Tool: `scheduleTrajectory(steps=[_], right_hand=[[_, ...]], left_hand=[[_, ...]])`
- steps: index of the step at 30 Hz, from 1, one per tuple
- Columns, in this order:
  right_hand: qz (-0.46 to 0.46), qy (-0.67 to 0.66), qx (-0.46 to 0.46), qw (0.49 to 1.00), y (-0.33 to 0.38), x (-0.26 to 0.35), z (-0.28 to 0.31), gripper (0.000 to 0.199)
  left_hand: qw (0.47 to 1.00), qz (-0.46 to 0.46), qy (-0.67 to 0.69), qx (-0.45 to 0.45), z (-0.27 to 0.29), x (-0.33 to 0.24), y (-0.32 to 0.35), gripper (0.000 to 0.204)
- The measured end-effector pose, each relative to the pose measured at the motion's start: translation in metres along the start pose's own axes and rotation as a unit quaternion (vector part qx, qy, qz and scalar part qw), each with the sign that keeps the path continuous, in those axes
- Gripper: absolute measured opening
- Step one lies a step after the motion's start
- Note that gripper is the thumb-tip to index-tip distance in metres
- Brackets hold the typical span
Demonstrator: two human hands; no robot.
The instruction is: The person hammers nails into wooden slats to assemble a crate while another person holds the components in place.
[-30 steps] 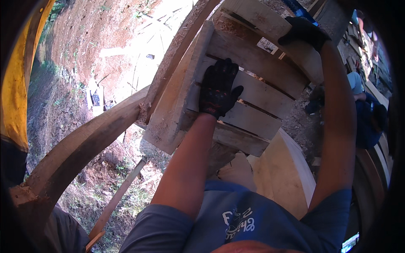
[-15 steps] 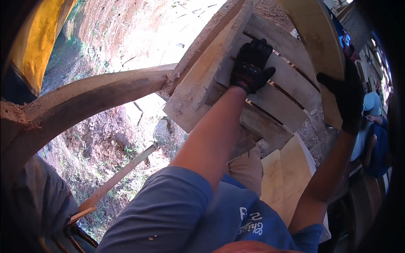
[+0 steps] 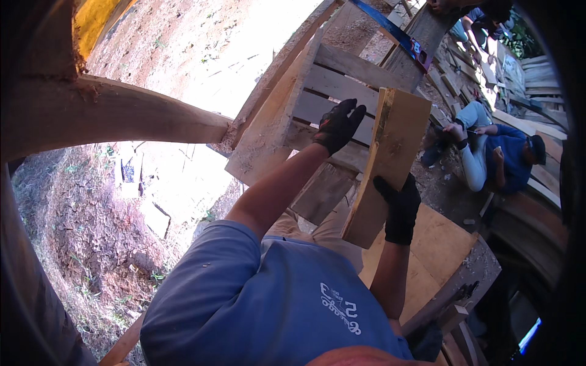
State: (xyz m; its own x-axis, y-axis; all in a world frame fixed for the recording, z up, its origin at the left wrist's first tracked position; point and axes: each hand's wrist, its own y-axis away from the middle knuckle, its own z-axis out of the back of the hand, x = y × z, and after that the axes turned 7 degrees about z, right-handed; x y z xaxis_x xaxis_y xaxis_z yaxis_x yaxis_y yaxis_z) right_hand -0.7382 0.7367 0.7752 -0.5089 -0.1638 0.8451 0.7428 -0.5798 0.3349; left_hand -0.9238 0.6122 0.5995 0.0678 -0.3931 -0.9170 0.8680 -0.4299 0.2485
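My right hand (image 3: 401, 210), in a black glove, grips a wooden board (image 3: 404, 131) near its lower end. The board is held up in front of me, its long side slanting away to the upper right. My left hand (image 3: 339, 126), gloved too, is over a slatted wooden piece (image 3: 348, 61), its fingers loosely bent and apart with nothing in them. The tips reach toward the board without touching it. Gaps show between the pale slats, and an upright plank (image 3: 268, 116) edges their left side. Part of the slats is hidden behind the board and my left hand.
A handsaw (image 3: 390, 29) with a blue blade and red handle lies beyond the slats. Wide pale boards (image 3: 427, 250) lie by my right forearm. A thick beam (image 3: 146, 113) crosses at left. At right a person (image 3: 510, 152) sits low among timber; another works farther back.
My left hand has lifted off the slats, its fingers now bent. My right hand has brought the board leftward and nearer, in front of the slats. The view has swung right, showing more people.
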Motion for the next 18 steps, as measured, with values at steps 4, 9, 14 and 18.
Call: scheduleTrajectory(steps=[4,9,14,18], right_hand=[[0.006,-0.086,0.017,0.996,0.029,0.022,-0.059,0.062],[0.024,-0.244,0.120,0.962,0.067,0.042,-0.167,0.055],[0.351,0.009,0.237,0.906,0.078,0.039,-0.220,0.038],[0.520,0.380,0.329,0.691,0.077,0.005,-0.194,0.034]], left_hand=[[0.963,0.127,0.214,0.100,0.061,-0.050,0.164,0.053],[0.985,0.173,-0.021,-0.001,0.171,-0.066,0.264,0.078],[0.975,0.206,0.075,-0.024,0.250,-0.012,0.284,0.084],[0.963,0.239,0.121,-0.038,0.264,0.045,0.257,0.072]])
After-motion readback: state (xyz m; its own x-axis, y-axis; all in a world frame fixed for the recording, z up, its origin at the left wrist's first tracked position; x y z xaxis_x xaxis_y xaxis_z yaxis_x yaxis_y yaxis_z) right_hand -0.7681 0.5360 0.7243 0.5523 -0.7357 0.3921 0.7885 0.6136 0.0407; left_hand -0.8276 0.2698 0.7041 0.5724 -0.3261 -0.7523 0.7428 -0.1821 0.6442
